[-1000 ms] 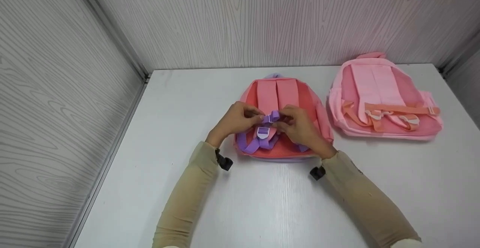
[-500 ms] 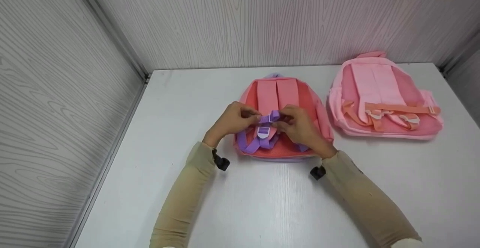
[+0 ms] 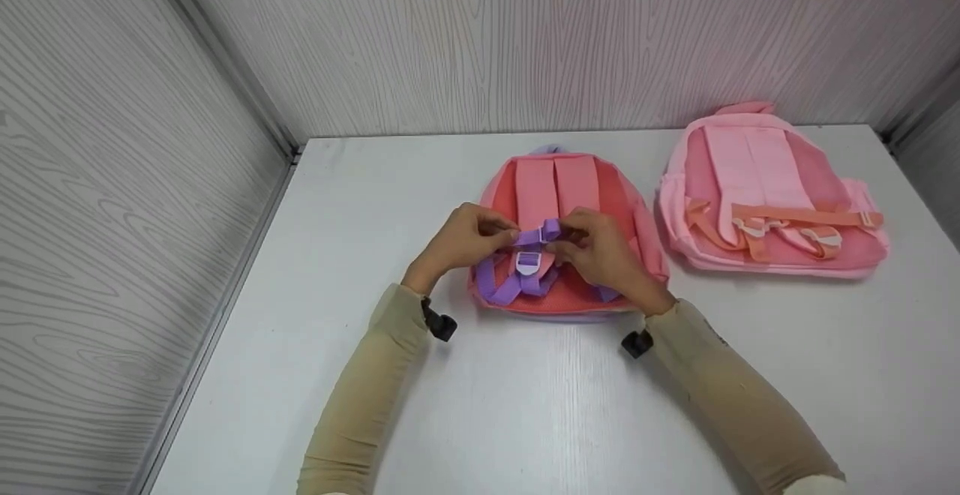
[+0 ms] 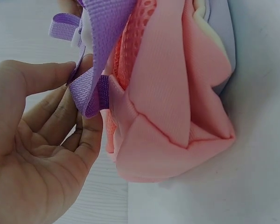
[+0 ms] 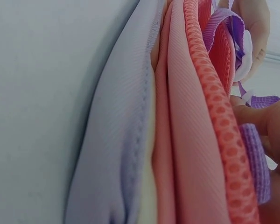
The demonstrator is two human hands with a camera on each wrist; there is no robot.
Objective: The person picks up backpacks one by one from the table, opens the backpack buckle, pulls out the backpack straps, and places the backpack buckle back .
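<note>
A small coral-red backpack point(image 3: 577, 180) lies on the table with its shoulder straps facing up. Above its lower back, the left hand point(image 3: 466, 238) pinches a purple webbing strap point(image 3: 529, 238) between thumb and fingertips. The right hand point(image 3: 601, 253) pinches the same strap's far side, by a small white buckle point(image 3: 542, 235); its exact hold is partly hidden. Just below sits a second white buckle point(image 3: 528, 263), threaded with purple webbing. In the left wrist view the thumb presses the strap point(image 4: 87, 91) against the fingers, beside the bag's side pocket point(image 4: 154, 126).
To the right lies a second, lighter pink backpack point(image 3: 757, 165) with orange straps point(image 3: 802, 217), close beside the first. Both bags rest on a white table point(image 3: 525, 405). Wood-grain panels point(image 3: 480, 45) stand along the back and sides.
The left hand has drawn slightly left, and more purple strap now shows between its fingertips and the white buckle. The right hand has stayed almost still, as have both bags.
</note>
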